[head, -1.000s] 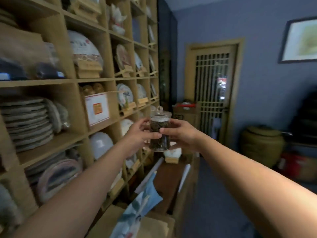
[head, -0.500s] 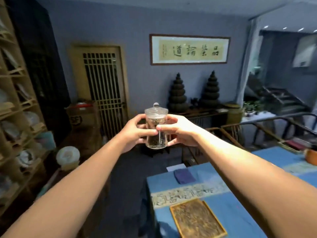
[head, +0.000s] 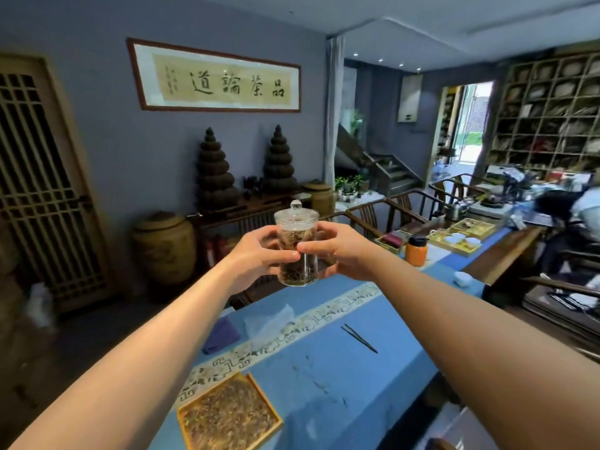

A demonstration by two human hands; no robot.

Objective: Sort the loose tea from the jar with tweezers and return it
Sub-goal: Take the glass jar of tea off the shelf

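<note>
A clear glass jar with a knobbed glass lid holds dark loose tea. I carry it at arm's length, upright, above the far end of a blue-clothed table. My left hand wraps its left side and my right hand wraps its right side. Dark tweezers lie on the cloth below and to the right of the jar. A square wooden tray spread with loose tea sits at the table's near left edge.
A purple folded cloth and a clear plastic bag lie on the table's left end. Farther right stand an orange jar, tea cups and trays. Wooden chairs, a large clay urn and a seated person at far right surround the table.
My view has swung right from the wooden shelves to the table. Both hands kept hold of the jar, which is now over the table's end, with the tweezers and tea tray in sight.
</note>
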